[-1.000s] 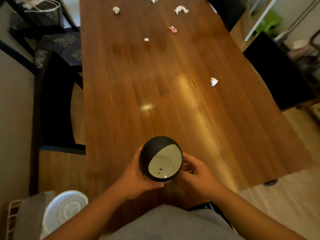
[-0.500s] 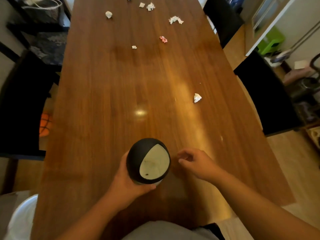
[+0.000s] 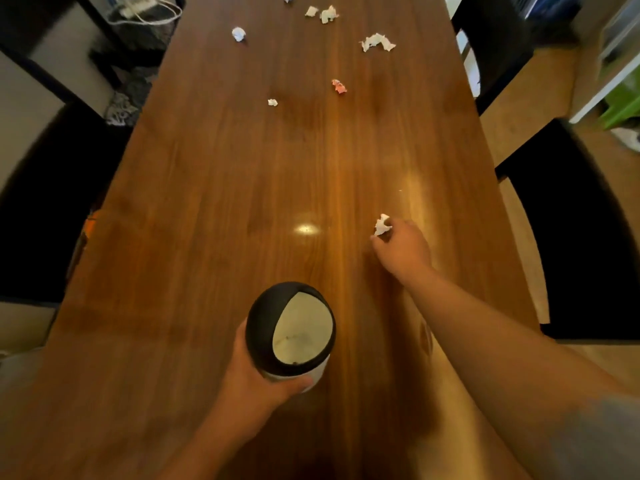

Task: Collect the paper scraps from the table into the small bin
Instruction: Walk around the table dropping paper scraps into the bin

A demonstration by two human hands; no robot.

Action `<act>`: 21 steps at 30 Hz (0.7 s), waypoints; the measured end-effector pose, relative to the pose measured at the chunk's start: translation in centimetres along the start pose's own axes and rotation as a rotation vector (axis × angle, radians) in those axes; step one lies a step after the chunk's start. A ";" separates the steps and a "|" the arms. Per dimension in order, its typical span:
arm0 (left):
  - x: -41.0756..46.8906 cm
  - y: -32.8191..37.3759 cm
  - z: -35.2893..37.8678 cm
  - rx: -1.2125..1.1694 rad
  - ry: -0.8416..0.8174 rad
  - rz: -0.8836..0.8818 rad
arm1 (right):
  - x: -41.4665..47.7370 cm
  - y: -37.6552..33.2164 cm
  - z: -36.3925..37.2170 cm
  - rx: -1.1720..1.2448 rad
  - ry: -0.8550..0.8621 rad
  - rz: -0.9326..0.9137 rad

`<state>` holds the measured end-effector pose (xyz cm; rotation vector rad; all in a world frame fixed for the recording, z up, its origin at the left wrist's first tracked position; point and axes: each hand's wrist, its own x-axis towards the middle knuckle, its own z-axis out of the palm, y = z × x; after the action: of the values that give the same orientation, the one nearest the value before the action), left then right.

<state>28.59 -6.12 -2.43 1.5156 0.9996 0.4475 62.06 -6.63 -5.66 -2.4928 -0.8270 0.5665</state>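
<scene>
My left hand (image 3: 252, 379) grips the small bin (image 3: 291, 332), a white cylinder with a black dome lid whose opening faces up and right; its inside looks nearly bare. My right hand (image 3: 403, 249) reaches out over the wooden table (image 3: 214, 202), fingers pinched on a white paper scrap (image 3: 381, 224) at the middle right. Farther up the table lie a small white scrap (image 3: 272, 102), a pink scrap (image 3: 339, 86), a torn white piece (image 3: 377, 42), a white ball (image 3: 238, 33) and more white scraps (image 3: 323, 12) near the far end.
Black chairs stand along the right side (image 3: 571, 230) and the far right (image 3: 491, 36). A dark bench or chair (image 3: 45, 202) runs along the left edge. A basket with white cables (image 3: 142, 15) sits at the far left.
My right hand has left the bin and stretched forward-right to the white scrap, closing on it. The camera has moved forward over the table. My left hand still holds the bin.
</scene>
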 end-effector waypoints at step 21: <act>-2.7 -0.3 -1.2 0.047 -0.065 -0.113 | -18.3 4.8 1.5 0.125 -0.323 -0.009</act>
<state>26.06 -7.52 -1.74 1.4974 1.0449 0.2951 49.99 -21.25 -5.10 -2.3151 -0.8885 1.0046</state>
